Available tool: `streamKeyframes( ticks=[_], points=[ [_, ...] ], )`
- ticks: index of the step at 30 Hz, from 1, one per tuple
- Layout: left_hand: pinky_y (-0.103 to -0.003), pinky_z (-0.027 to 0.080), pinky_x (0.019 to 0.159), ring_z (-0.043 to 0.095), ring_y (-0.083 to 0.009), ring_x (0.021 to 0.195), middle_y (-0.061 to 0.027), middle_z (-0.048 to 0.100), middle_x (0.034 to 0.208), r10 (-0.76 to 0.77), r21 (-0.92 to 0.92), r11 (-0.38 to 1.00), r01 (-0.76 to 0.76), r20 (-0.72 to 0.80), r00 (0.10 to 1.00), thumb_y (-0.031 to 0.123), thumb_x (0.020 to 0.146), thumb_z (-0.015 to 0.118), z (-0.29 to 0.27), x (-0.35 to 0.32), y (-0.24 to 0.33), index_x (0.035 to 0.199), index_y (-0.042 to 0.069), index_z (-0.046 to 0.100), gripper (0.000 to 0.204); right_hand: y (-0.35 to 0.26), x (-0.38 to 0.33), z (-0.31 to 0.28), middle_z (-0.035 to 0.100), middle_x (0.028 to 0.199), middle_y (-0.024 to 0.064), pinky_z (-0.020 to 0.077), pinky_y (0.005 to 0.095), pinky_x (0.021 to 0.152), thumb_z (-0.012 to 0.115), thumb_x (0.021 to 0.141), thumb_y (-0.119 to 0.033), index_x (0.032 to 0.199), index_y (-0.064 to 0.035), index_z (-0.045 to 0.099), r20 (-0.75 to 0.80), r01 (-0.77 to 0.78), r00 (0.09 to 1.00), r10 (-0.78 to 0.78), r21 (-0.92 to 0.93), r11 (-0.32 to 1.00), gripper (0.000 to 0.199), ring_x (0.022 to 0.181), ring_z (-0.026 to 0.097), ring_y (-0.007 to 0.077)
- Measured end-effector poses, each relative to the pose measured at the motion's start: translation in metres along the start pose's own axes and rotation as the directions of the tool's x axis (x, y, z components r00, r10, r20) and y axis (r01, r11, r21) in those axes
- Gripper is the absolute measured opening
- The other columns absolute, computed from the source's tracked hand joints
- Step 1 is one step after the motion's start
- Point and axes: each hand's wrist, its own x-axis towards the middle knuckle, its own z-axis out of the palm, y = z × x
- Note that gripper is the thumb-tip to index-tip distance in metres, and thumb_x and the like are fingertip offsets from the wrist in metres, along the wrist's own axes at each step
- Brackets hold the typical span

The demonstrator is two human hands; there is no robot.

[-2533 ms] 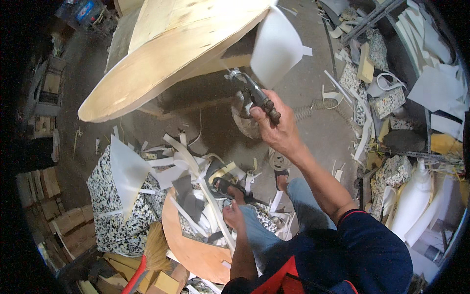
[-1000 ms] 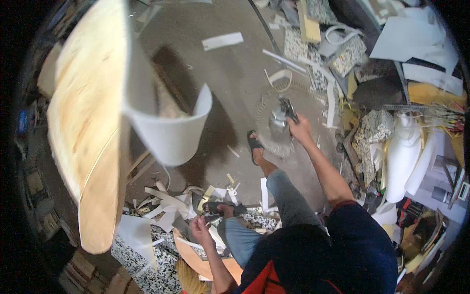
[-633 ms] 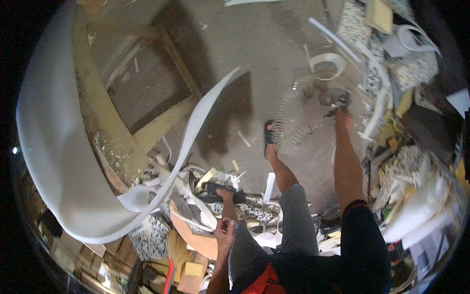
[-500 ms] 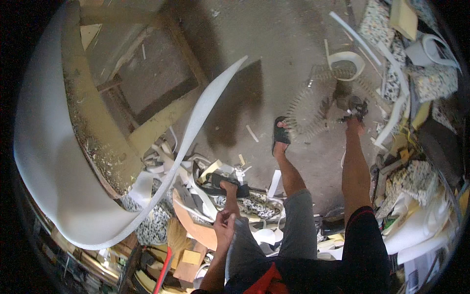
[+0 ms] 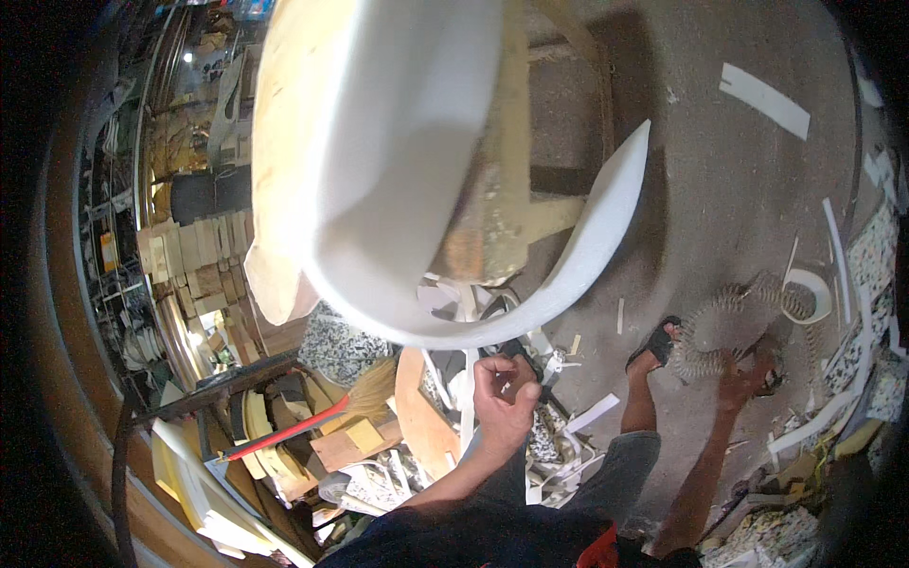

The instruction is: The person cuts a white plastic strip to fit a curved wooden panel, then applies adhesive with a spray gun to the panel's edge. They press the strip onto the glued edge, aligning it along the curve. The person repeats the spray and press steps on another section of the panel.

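The light is bright and comes from above, so the white foam sheet (image 5: 398,161) glares strongly and throws a dark shadow on the concrete floor (image 5: 739,189). The fisheye lens bends all edges and leaves a black rim. The right hand (image 5: 743,383) looks blurred.

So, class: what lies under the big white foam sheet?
Under the white foam sheet a wooden frame shows, with white scraps on the floor below. The foam covers whatever lies further under it.
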Motion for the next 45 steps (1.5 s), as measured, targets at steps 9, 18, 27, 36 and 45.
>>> streamKeyframes(
  ticks=[9, 18, 27, 36, 45],
  points=[
    [-0.046, 0.032, 0.115, 0.038, -0.0330, 0.139, -0.0218, 0.035, 0.150, 0.223, -0.052, 0.973, -0.224, -0.020, 0.975, 0.055, 0.076, 0.084, -0.068, 0.035, 0.055, 0.149, -0.001, 0.030, 0.107, -0.393, 0.026, -0.125, 0.066, 0.115, 0.0188, 0.0350, 0.0647, 0.109, 0.083, 0.072, -0.030, 0.100, -0.0065, 0.066, 0.131, 0.709, 0.555, -0.821, 0.441, 0.550, 0.040, 0.121, 0.059, 0.0376],
    [-0.044, 0.046, 0.104, 0.060, -0.0377, 0.123, -0.0262, 0.060, 0.133, 0.126, 0.339, 0.920, -0.196, 0.217, 0.968, 0.032, 0.074, 0.089, -0.171, 0.049, 0.084, 0.145, 0.002, 0.046, 0.088, -0.493, -0.210, -0.187, 0.067, 0.105, 0.0223, 0.0524, 0.0495, 0.082, 0.067, 0.084, -0.027, 0.110, -0.0042, 0.063, 0.543, 0.085, 0.597, -0.591, 0.689, 0.720, 0.035, 0.099, 0.066, 0.0418],
    [-0.042, 0.054, 0.068, 0.070, -0.0407, 0.077, -0.0243, 0.068, 0.086, 0.203, 0.276, 0.901, -0.334, 0.411, 0.889, 0.005, 0.091, 0.066, -0.274, 0.097, 0.070, 0.119, 0.003, 0.064, 0.028, -0.530, -0.217, -0.174, 0.062, 0.091, 0.0221, 0.0518, 0.0477, 0.074, 0.071, 0.085, -0.019, 0.098, -0.0033, 0.064, 0.258, 0.210, 0.509, -0.821, 0.888, 0.409, 0.021, 0.086, 0.063, 0.0430],
    [-0.035, 0.050, 0.059, 0.065, -0.0273, 0.060, -0.0200, 0.066, 0.071, 0.146, 0.248, 0.917, -0.313, 0.520, 0.841, 0.007, 0.093, 0.065, -0.277, 0.103, 0.055, 0.111, 0.000, 0.066, 0.020, -0.589, -0.022, -0.138, 0.011, 0.166, 0.0290, 0.0115, 0.0440, 0.126, 0.026, 0.108, -0.047, 0.158, 0.0084, 0.007, -0.542, 0.695, 0.706, -0.456, 0.655, 0.297, 0.077, 0.156, 0.010, 0.0386],
    [-0.030, 0.047, 0.057, 0.054, -0.0109, 0.060, -0.0138, 0.062, 0.067, 0.152, 0.235, 0.925, -0.299, 0.492, 0.857, 0.010, 0.093, 0.067, -0.289, 0.112, 0.050, 0.106, -0.002, 0.067, 0.018, -0.620, -0.020, -0.111, -0.003, 0.167, 0.0284, 0.0014, 0.0491, 0.126, 0.019, 0.106, -0.054, 0.159, 0.0058, -0.002, -0.611, 0.720, 0.683, -0.400, 0.656, 0.227, 0.083, 0.155, -0.003, 0.0435]
  ],
)
